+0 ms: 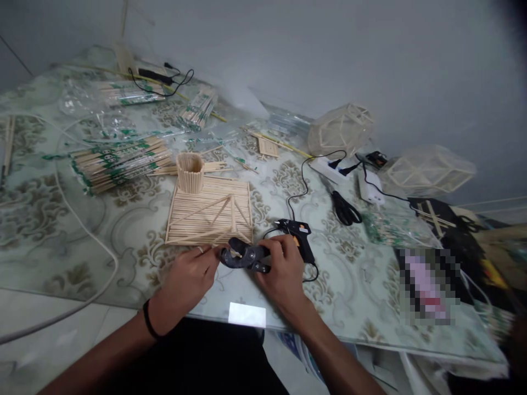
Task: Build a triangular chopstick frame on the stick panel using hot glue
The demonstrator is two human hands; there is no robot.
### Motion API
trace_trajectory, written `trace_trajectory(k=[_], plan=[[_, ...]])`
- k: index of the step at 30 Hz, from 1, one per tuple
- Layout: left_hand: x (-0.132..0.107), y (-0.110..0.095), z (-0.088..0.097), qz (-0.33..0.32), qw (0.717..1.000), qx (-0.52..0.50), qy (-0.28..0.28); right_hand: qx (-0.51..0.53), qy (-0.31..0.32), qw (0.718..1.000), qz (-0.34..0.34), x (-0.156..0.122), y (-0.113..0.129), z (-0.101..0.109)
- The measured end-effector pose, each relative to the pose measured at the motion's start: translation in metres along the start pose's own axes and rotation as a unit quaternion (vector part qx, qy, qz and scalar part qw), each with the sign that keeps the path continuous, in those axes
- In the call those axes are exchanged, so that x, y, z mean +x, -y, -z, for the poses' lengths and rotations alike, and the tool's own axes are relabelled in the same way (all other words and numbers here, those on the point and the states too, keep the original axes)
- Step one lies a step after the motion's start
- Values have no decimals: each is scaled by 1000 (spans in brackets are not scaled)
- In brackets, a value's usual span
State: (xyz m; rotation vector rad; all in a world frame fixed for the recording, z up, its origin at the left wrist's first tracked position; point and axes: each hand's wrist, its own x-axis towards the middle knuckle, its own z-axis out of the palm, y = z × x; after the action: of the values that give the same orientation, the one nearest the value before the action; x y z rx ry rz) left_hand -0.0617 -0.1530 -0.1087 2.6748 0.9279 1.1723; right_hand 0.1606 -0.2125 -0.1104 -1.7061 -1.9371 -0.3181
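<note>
My right hand [284, 269] is wrapped around the handles of a black hand cutter [252, 257], whose jaws point left. A small pale piece, perhaps a stick end, shows between the jaws. Close to those jaws, my left hand [193, 274] is closed in a pinch, wearing a ring; whatever its fingers hold is hidden. Just beyond both hands lies a flat panel of wooden sticks [197, 211]. A round stick cup [190, 173] stands at its far left corner, and a frame of thin sticks [233, 214] rises at its right side.
Right of the panel lies a black glue gun [302, 238] with its cord, then black-handled scissors [346, 208]. A power strip [329, 170] and two stick lattice shapes [341, 129] sit farther back. Packs of sticks [123, 162] lie at left, near a white cable [94, 236].
</note>
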Motion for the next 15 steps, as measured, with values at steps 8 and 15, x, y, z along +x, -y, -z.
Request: trace_trajectory(k=[8,15], plan=[[3,-1,2,-12,1000,14,9,-16,-40,999,19,8,2,-8],[3,1,1,17,1000,0,24,-18,-81,996,29,11,2,-10]])
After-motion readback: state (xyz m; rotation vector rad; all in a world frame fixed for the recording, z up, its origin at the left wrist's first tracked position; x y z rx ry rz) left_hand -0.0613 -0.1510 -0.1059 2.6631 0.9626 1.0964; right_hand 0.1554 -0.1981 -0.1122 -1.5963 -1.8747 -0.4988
